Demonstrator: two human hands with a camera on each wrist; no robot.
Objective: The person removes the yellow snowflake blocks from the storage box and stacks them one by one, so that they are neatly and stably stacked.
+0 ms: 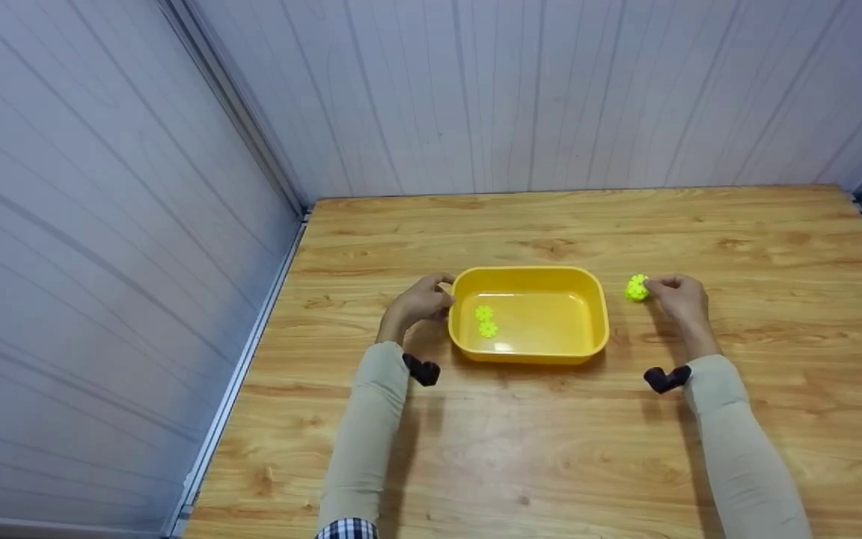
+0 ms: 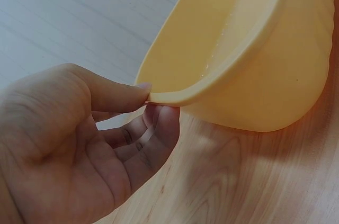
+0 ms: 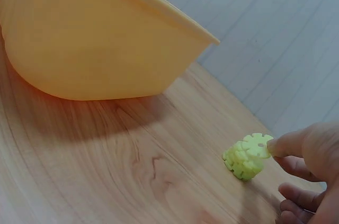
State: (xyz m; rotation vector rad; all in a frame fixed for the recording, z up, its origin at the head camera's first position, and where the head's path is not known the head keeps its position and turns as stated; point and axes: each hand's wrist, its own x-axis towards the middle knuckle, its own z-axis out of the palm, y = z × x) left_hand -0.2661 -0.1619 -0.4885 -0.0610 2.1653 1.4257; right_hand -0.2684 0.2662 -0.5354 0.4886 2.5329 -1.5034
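Observation:
A yellow plastic tub (image 1: 536, 280) stands on the wooden table. At its left end my left hand (image 1: 422, 301) pinches the rim; in the left wrist view the thumb (image 2: 124, 94) lies over the rim and the fingertips are below it. Two yellow-green notched discs (image 1: 487, 329) lie flat inside, toward the tub's left. To the right of the tub is a small stack of the same discs (image 3: 239, 164). My right hand (image 1: 682, 301) pinches the edge of the top disc (image 3: 257, 143) between thumb and finger; it sits tilted on the stack, apparently touching it.
The wooden table (image 1: 521, 442) extends around the tub on all sides. Pale panel walls (image 1: 491, 97) rise behind it and along the left and right edges. A black wrist mount (image 1: 422, 370) sticks out from each sleeve.

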